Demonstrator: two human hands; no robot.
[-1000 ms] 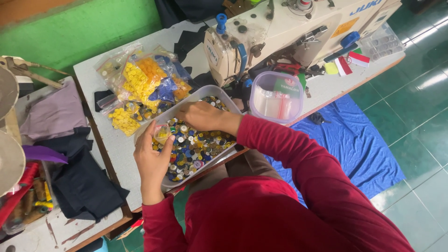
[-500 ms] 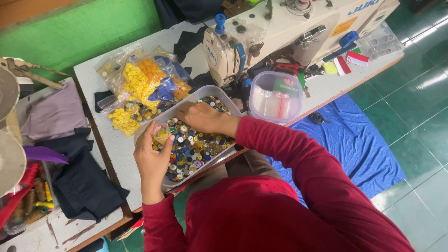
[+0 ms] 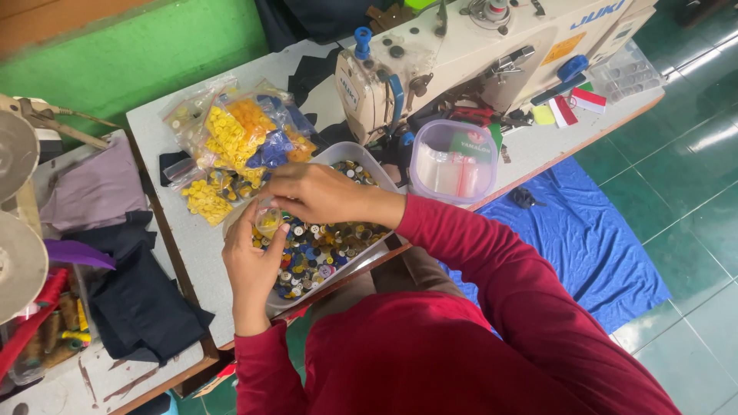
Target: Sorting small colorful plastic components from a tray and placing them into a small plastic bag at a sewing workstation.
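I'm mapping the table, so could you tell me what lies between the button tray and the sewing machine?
In the head view, dark fabric scraps fill the gap between tray and sewing machine.

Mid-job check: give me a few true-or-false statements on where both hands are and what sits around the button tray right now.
1. Both hands are over the rectangular clear plastic tray of mixed buttons. True.
2. The left hand holds a small clear bag with yellow pieces. True.
3. The right hand rests on the white sewing machine. False: it is over the tray, at the small bag.
4. The round clear plastic tub with a purple rim stands left of the tray. False: it stands to the right.
5. Clear bags of yellow and orange buttons lie on the white table beyond the tray. True.
6. The blue cloth lies on the table. False: it lies on the green floor.
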